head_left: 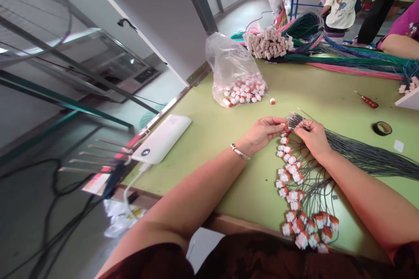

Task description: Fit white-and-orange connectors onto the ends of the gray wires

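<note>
My left hand (266, 133) pinches a small white-and-orange connector (285, 127) between thumb and fingertips. Just right of it, my right hand (312, 137) has its fingers closed on a thin black wire, close to the metal-tipped ends of a wire bundle (294, 118). The black wires (363, 150) run off to the right under my right forearm. Below my hands, several connectors (292, 168) fitted on black wires lie in a trailing row toward the table's front edge. One loose connector (272, 101) rests beyond my left hand, beside a clear plastic bag (229, 59) of similar connectors.
A white power bank (162, 138) with a cable lies on the table's left side. To the right are a red-handled awl (368, 101) and a roll of black tape (382, 128). Coloured wire bundles (347, 59) line the back. Other people sit beyond, one sleeve (404, 24) at far right.
</note>
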The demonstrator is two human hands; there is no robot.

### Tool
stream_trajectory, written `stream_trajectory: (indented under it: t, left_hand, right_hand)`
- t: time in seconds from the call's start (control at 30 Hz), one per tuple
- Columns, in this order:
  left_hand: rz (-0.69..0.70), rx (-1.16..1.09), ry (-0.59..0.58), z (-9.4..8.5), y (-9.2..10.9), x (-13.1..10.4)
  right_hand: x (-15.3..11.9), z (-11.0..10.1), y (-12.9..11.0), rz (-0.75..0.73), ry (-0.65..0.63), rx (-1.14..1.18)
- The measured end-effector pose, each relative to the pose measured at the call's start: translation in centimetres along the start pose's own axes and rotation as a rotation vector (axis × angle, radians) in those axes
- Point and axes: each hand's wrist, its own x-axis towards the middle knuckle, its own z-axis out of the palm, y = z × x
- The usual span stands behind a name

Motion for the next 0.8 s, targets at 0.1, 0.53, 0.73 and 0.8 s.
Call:
stream_trajectory:
  t: [0.1,0.53,0.73,0.8]
  left_hand:
    - [0.012,0.004,-0.014,0.0,0.0,-0.1]
    - [0.243,0.373,0.035,0.7,-0.4,-0.2]
    - [0.126,0.204,0.027,0.9,-1.3,0.2]
    - [0.108,0.175,0.039,1.0,-1.5,0.2]
  right_hand:
    - [0.0,0.1,-0.1,0.000,0.003,-0.016]
    - [0.2,0.0,0.1,0.058,-0.086,-0.013]
    - [0.3,0.0,0.3,0.029,-0.134,-0.010]
    - [0.2,0.0,0.3,0.024,-0.155,-0.017]
